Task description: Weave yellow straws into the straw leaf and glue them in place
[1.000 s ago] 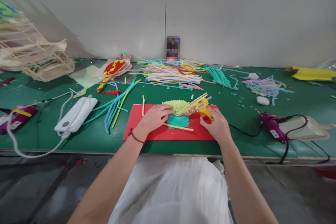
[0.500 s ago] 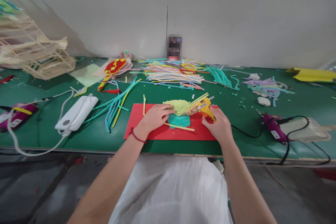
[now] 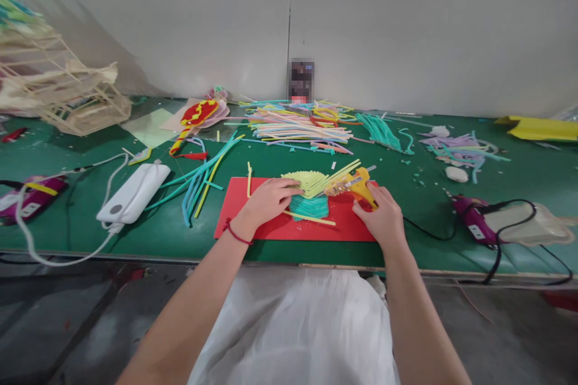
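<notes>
My right hand (image 3: 385,215) is wrapped round a yellow hot glue gun (image 3: 363,187), its nozzle pointing left over loose ends of yellow-green strips. My left hand (image 3: 273,197) rests with outstretched fingers on the left side of the yellow-green chevron of strips (image 3: 307,180). Below that chevron lies a patch of teal strips (image 3: 310,207), crossed at its lower part by a single pale yellow strip (image 3: 318,220). All of this sits on a red board (image 3: 347,230). A bent yellow strip (image 3: 249,180) lies at the board's upper left.
Piled coloured strips (image 3: 298,126) lie at the back, with a teal bundle (image 3: 378,132) beside them. A white power strip (image 3: 134,194) and blue-green strips (image 3: 198,183) are to the left. On the right is a purple tool (image 3: 472,219) with a black cord.
My right hand and the glue gun have shifted slightly to the right. My left hand stays on the yellow-green strips.
</notes>
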The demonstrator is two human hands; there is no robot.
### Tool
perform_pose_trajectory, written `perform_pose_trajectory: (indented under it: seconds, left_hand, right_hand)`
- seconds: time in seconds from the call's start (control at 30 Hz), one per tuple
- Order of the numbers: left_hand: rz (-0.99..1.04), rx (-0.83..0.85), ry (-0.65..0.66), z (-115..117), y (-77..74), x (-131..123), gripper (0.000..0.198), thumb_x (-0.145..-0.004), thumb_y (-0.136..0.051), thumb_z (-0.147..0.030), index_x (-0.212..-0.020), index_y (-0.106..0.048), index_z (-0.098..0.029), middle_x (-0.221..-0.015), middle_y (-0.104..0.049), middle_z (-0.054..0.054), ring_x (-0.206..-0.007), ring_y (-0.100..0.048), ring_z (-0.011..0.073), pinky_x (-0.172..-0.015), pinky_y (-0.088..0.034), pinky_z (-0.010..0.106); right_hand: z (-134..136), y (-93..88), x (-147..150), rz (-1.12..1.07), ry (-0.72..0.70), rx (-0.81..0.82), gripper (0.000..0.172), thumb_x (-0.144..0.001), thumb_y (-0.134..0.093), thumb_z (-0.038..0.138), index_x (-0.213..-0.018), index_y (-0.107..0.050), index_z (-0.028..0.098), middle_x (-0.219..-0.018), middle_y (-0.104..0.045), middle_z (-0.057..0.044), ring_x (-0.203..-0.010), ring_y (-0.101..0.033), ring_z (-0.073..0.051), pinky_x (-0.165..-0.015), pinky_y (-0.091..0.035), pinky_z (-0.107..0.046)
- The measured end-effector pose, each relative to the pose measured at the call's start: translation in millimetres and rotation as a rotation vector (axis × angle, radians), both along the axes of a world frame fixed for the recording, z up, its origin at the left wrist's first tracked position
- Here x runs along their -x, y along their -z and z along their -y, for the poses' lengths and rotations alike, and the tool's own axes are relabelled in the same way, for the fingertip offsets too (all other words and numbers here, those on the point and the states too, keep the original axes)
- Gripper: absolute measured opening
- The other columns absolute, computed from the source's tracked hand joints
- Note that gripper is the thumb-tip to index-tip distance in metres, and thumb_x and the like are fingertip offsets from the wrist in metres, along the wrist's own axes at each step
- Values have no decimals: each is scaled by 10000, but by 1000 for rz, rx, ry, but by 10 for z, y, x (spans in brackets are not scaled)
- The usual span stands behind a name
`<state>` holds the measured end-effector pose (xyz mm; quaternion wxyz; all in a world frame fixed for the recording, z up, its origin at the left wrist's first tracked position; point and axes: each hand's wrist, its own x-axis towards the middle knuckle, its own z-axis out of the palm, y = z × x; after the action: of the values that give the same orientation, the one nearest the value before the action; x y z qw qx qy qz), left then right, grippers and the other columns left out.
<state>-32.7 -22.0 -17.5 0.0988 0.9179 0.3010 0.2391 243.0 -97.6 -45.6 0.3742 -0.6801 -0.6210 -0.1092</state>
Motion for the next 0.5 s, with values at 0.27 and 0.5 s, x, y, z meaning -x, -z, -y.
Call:
perform_pose_trajectory:
  seconds: [0.27, 0.5]
  left_hand:
    - [-3, 9, -1, -7, 2, 2, 362, -872, -465, -62, -1094, -688, -239, -1203, -672, 37, -1115, -618, 194, -957, -495, 398]
    - [-9, 7, 0, 3, -3, 3, 354, -877, -456, -67, -1091, -689, -225, -1198, -675, 46, -1118, -618, 197, -953, -498, 395]
  right_hand:
    - [28, 15, -30, 2, 68, 8, 433, -756, -540, 396, -1109, -658, 173, -888, -652, -81, -776, -619, -227, -710, -530, -364]
    - [69, 9, -49, 11, 111, 33, 443, -756, -551, 397, -1131, -651, 184, -918, -652, -81, -783, -618, -234, -699, -524, -364]
